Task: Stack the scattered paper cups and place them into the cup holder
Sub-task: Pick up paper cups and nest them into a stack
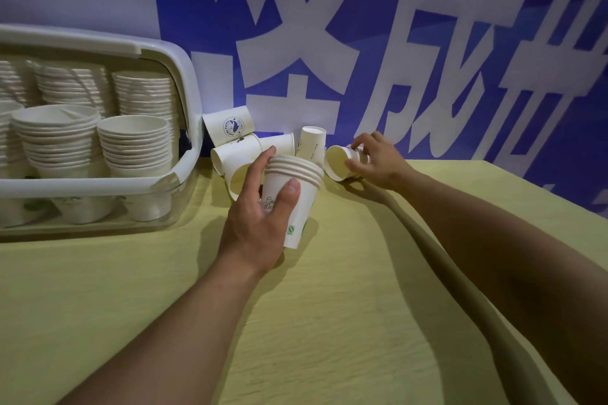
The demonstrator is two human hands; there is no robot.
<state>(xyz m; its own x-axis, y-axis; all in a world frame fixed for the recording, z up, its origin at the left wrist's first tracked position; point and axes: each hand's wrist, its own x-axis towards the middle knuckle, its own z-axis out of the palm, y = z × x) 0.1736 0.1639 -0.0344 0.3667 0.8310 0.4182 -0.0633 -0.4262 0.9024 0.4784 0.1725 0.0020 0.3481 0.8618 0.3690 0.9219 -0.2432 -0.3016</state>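
My left hand (260, 217) is wrapped around an upright stack of several white paper cups (299, 207), held just above the yellow table. My right hand (375, 159) grips a single cup (337, 163) lying on its side, mouth towards me, near the wall. Behind the stack lie more scattered cups: one with a blue round logo (228, 128) leaning on the holder, one on its side (235, 154), and one upside down (312, 141). The clear plastic cup holder (189, 115) stands at the left, filled with several stacks of cups.
The yellow table (329, 322) runs to a blue wall banner with large white characters (296, 43) close behind the cups. The table's right edge (543, 187) slants off past my right forearm.
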